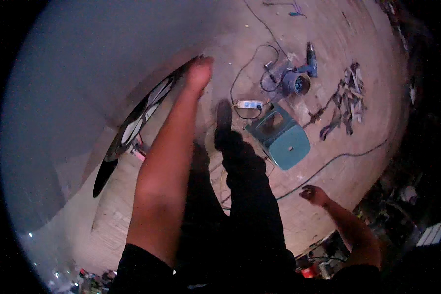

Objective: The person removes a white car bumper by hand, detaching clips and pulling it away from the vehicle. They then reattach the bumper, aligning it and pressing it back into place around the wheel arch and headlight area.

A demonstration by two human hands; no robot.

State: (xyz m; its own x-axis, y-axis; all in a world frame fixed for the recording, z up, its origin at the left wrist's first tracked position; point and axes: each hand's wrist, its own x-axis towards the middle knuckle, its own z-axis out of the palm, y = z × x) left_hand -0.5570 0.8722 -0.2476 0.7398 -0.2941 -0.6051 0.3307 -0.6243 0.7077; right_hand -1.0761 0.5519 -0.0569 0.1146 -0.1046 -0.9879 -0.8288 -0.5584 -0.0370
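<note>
My left arm stretches forward, and my left hand is closed at the far tip of a long, dark-edged piece with pale and black shapes along it. The piece slants along the lower edge of a large smooth grey surface. What the fingers hold there is hidden. Off to the right, low in view, my right hand hangs above the floor. Its fingers are loosely bent and apart, with nothing visible between them. A green plastic stool stands ahead of that hand.
Beyond the stool lie a white power strip, a bucket and a blue-black power tool. Crumpled strips are scattered to the right. A dark cable crosses the floor by my legs. Clutter lines the right edge.
</note>
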